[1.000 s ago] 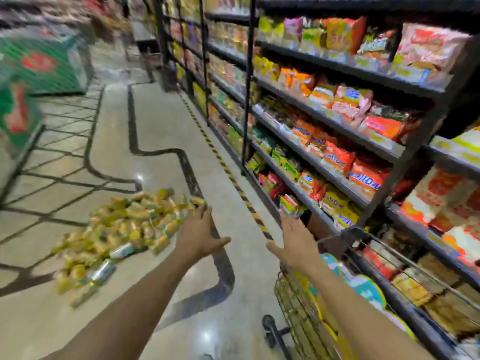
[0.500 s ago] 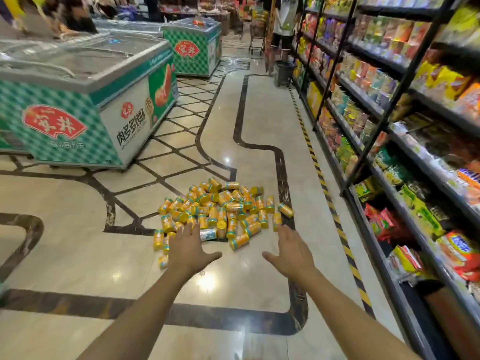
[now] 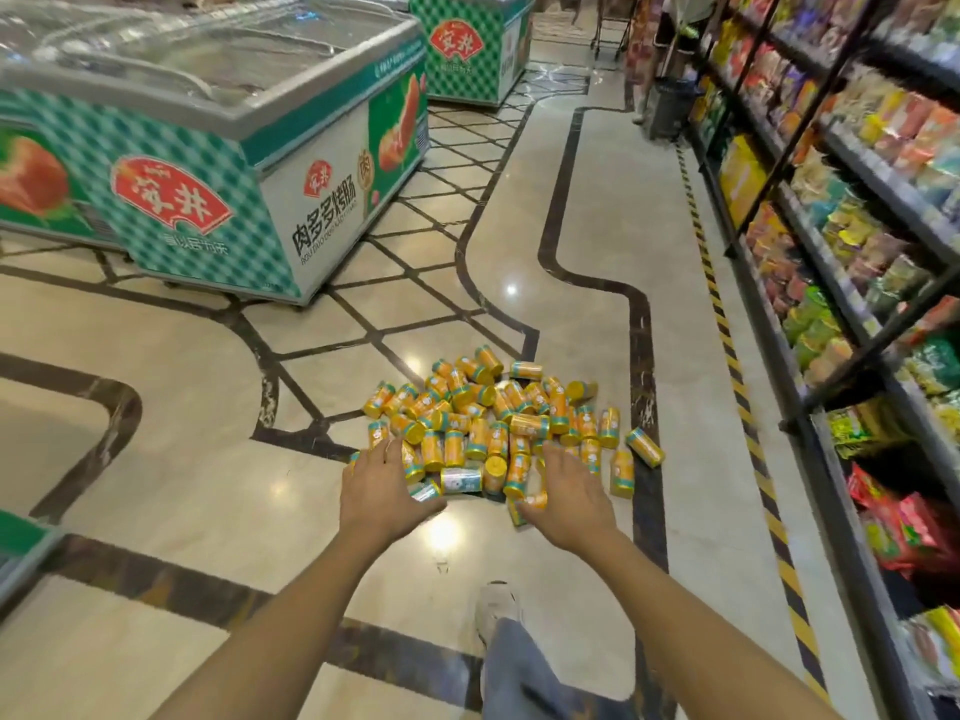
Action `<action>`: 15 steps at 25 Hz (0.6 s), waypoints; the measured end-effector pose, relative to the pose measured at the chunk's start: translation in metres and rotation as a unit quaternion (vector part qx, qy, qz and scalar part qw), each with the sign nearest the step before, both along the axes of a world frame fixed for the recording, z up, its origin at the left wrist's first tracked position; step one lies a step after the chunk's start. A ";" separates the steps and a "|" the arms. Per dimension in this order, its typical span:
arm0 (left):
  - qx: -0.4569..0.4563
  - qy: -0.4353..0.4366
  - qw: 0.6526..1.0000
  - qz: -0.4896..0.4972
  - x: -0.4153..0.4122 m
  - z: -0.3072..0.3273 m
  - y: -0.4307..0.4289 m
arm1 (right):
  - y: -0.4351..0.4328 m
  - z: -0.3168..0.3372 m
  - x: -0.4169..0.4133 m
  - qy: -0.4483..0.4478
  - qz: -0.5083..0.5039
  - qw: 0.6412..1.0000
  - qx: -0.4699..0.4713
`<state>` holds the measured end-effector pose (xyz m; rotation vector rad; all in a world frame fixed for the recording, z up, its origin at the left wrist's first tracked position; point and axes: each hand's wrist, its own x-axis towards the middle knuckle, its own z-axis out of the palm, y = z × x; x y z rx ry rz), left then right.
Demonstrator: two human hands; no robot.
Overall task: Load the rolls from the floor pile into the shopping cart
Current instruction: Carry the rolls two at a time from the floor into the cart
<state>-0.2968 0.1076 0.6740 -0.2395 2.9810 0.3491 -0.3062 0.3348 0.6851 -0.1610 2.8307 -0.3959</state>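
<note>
A pile of yellow-orange rolls (image 3: 498, 413) with teal bands lies on the shiny floor ahead of me, several of them scattered at its edges. My left hand (image 3: 382, 488) reaches out over the pile's near left edge, fingers spread, holding nothing. My right hand (image 3: 571, 493) stretches over the near right edge, also open and empty. A silver-wrapped roll (image 3: 460, 479) lies between the two hands. The shopping cart is out of view.
A green-checked chest freezer (image 3: 218, 163) stands to the left, a second freezer (image 3: 472, 44) behind it. Snack shelves (image 3: 841, 252) run along the right behind a yellow-black floor stripe (image 3: 727, 356). My foot and trouser leg (image 3: 506, 641) are below the hands.
The view has swung left, away from the cart and shelves, onto the pile. Both hands have come forward and down to the pile's near edge.
</note>
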 end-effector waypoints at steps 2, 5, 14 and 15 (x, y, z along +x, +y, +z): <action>0.008 -0.011 1.000 0.017 -0.040 -0.013 -0.008 | -0.012 -0.011 -0.052 -0.009 0.023 1.000 0.010; 0.019 -0.031 0.998 0.046 -0.098 -0.032 -0.018 | -0.029 -0.033 -0.132 -0.035 0.062 0.997 0.031; 0.010 -0.072 0.996 0.049 -0.257 -0.119 -0.065 | -0.085 -0.129 -0.326 -0.114 0.178 0.970 0.117; 0.011 -0.077 0.996 0.049 -0.270 -0.135 -0.068 | -0.093 -0.145 -0.339 -0.123 0.184 0.967 0.126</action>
